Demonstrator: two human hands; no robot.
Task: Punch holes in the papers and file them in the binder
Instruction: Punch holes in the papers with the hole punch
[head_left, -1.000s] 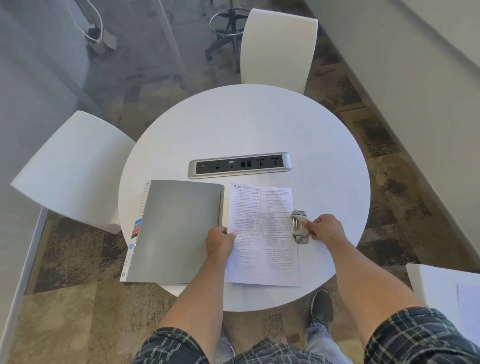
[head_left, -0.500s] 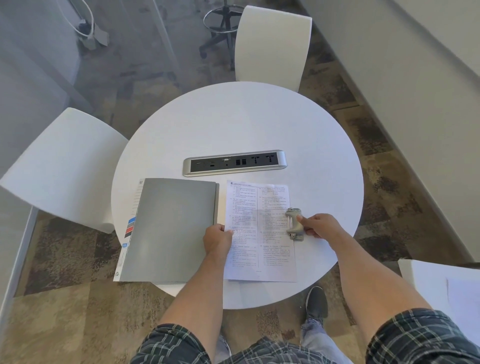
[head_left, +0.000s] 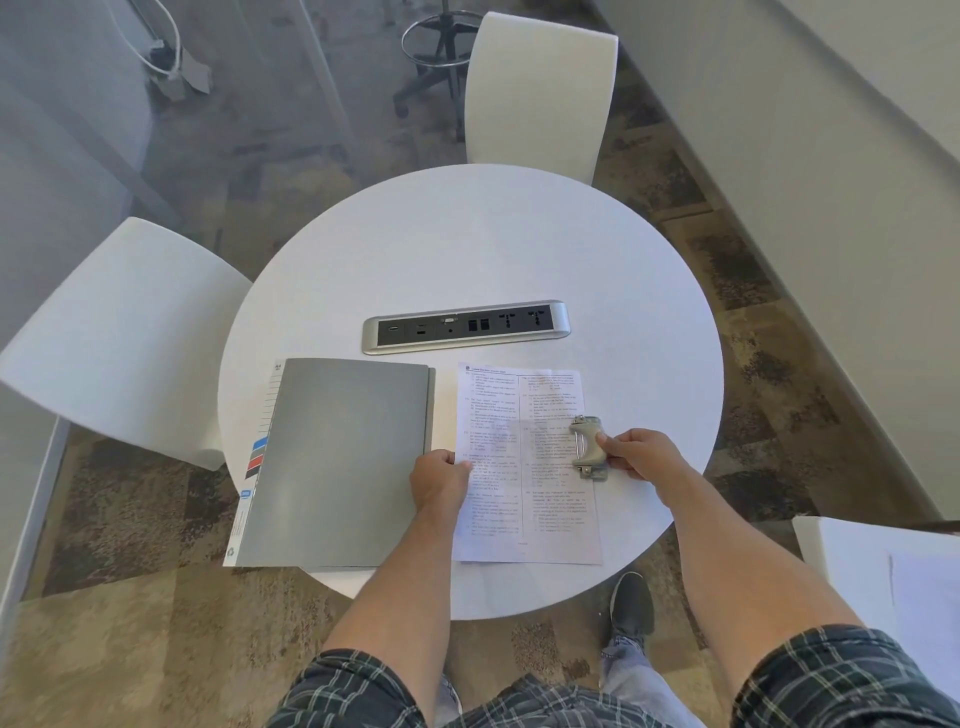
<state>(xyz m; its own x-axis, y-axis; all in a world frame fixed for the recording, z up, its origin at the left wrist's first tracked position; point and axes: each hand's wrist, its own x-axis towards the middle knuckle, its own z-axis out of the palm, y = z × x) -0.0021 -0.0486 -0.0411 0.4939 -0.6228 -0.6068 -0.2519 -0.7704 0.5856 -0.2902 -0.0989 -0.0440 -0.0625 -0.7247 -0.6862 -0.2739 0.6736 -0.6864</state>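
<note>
**Entry: Hole punch seated on the sheet's right edge, binder closed**

- Papers (head_left: 524, 467): printed sheet or sheets, flat on the round white tabletop (head_left: 493, 249), near the person's edge. Whether there is one sheet or a thin stack cannot be told.
- Hole punch (head_left: 587, 446): small, grey metal, set over the middle of the papers' right edge, lying along that edge.
- Right hand (head_left: 641, 456): fingers curled round the punch from its outer side, thumb toward the top of the tool. Clamped on the punch.
- Left hand (head_left: 439, 480): rests on the papers' left edge, between papers and binder, steadying the sheet. Fingers bend down onto the paper; whether they pinch the edge or only press it cannot be told.
- Binder (head_left: 337, 462): grey, closed, flat on the tabletop just left of the papers, coloured index tabs showing along its far left side.
- Power socket strip (head_left: 466, 326): set into the tabletop beyond both items.

Step in hand, as judged: aligning the punch on the paper edge; no holes are visible yet.

Next move calls for: the edge pushed fully into the punch slot, the punch centred along the side, then a firm downward press while the left hand stops the sheet sliding. The binder must then be opened.
</note>
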